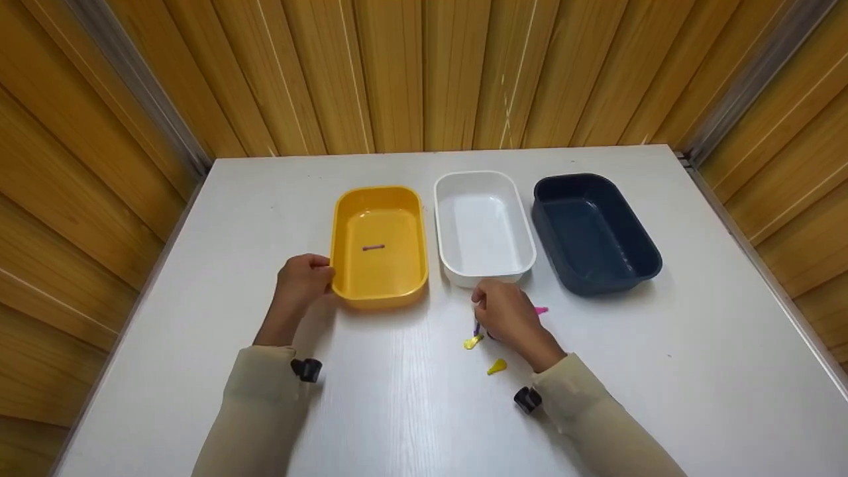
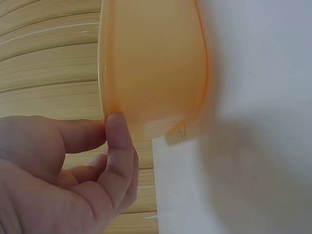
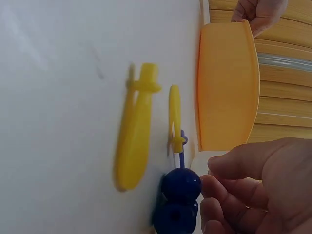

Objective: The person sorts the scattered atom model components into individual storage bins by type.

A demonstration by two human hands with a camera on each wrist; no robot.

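Note:
My left hand pinches the left rim of a yellow tray, thumb inside or on the rim and fingers outside; the left wrist view shows this hand at the tray wall. A small purple stick with knobbed ends lies in the tray. My right hand is over small plastic pieces in front of the white tray, fingers bent. Thumb and index tips nearly meet in the right wrist view; anything between them is hidden. Nearby are two yellow teardrop pieces, dark blue balls and a pink piece.
A white tray stands right of the yellow one, just beyond my right hand. Farther right is a dark blue tray. All sit on a white table with wood-patterned panels behind and at the sides.

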